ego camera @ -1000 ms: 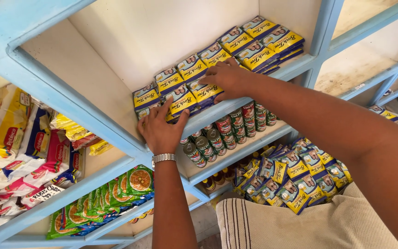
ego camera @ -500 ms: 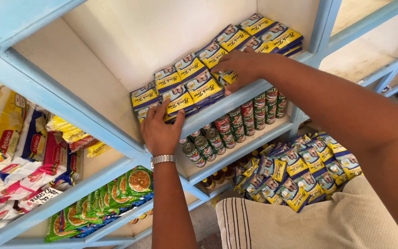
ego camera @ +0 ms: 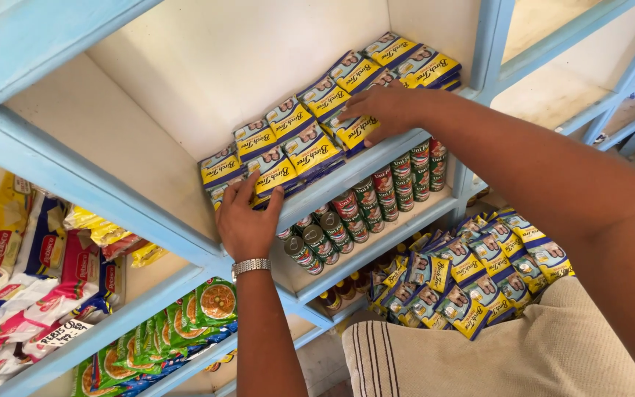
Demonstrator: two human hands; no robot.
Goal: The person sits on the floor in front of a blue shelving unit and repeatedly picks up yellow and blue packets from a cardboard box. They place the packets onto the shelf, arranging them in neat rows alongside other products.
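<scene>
- Left hand (ego camera: pixel 248 224) flat on the near left end of the sachet row, fingers spread and open, fingertips (ego camera: pixel 246 192) pressing the front edge of the yellow-and-blue sachets (ego camera: pixel 277 173); nothing pinched.
- Silver watch (ego camera: pixel 251 265) on that wrist, just below the shelf lip.
- Right hand (ego camera: pixel 385 109) further right on the same row, fingers curled over one yellow-and-blue sachet (ego camera: pixel 352 131), gripping it at its far edge; thumb hidden under the hand.
- Sachets lying flat in overlapping stacks, two rows deep, running from near left to far right across the cream shelf board (ego camera: pixel 185 140).
- More of the same stacks (ego camera: pixel 409 62) at the far right end, against the blue upright (ego camera: pixel 488 44).
- Light blue shelf frame (ego camera: pixel 82 184) all around, paint worn.
- One shelf down: small tins with green and red labels (ego camera: pixel 365 202), packed upright in rows.
- Below and right: loose heap of matching sachets (ego camera: pixel 472 276) resting on beige striped cloth (ego camera: pixel 479 353).
- Left compartment: white, red and pink packets (ego camera: pixel 38 279) piled loosely.
- Lower left: green noodle packs (ego camera: pixel 185 309) standing in a row.
- Lowest shelf, between tins and heap: small bottles (ego camera: pixel 336 294), partly hidden.
</scene>
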